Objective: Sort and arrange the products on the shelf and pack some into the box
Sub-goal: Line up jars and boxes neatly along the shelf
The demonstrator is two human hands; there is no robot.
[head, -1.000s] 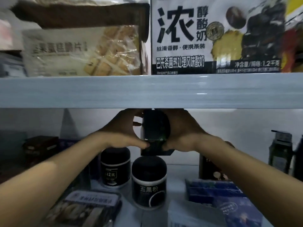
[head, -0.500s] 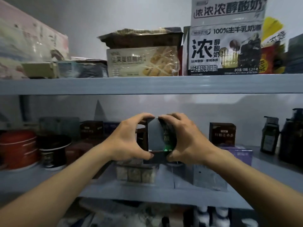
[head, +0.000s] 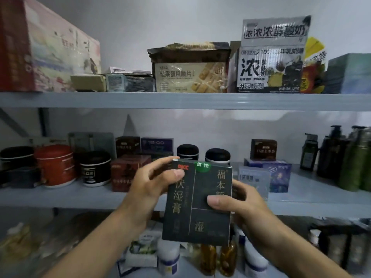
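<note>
A flat dark box (head: 197,205) with gold Chinese lettering and a green sticker faces me, held upright in front of the middle shelf (head: 60,197). My left hand (head: 148,191) grips its upper left edge, thumb on the front. My right hand (head: 239,205) holds its right side, thumb pressed on the front face. Both hands are away from the shelf, close to me.
The middle shelf carries a red jar (head: 54,165), black jars (head: 95,168), red and blue cartons (head: 278,177) and dark pump bottles (head: 333,153). The top shelf (head: 180,101) holds a biscuit box (head: 190,79) and a yoghurt carton (head: 271,71). Bottles (head: 208,259) stand below.
Both hands pulled the dark box out from the middle shelf toward me and turned its front face to the camera. The view has backed away from the shelves.
</note>
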